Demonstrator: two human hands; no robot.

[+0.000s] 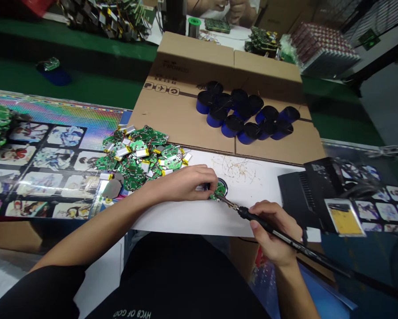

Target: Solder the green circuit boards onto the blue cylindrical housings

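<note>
My left hand (pixel 182 184) pinches a small green circuit board (pixel 218 191) at the fingertips, over a round dark hole in a white sheet (pixel 252 217). My right hand (pixel 273 232) grips a black soldering iron (pixel 278 233), and its metal tip reaches the board's edge. Just left of my left hand lies a heap of green circuit boards with yellow-wrapped flat batteries (pixel 141 155). Thin wires link some of them. The underside of the held board is hidden.
Dark-capped blue cylinders (pixel 241 113) stand on flattened cardboard (pixel 182 84). A black soldering station (pixel 305 195) sits to the right. A printed picture mat (pixel 46 164) lies left. Beyond, a co-worker's hands (pixel 227 9) work near a solder spool (pixel 194 26) and stacked boards.
</note>
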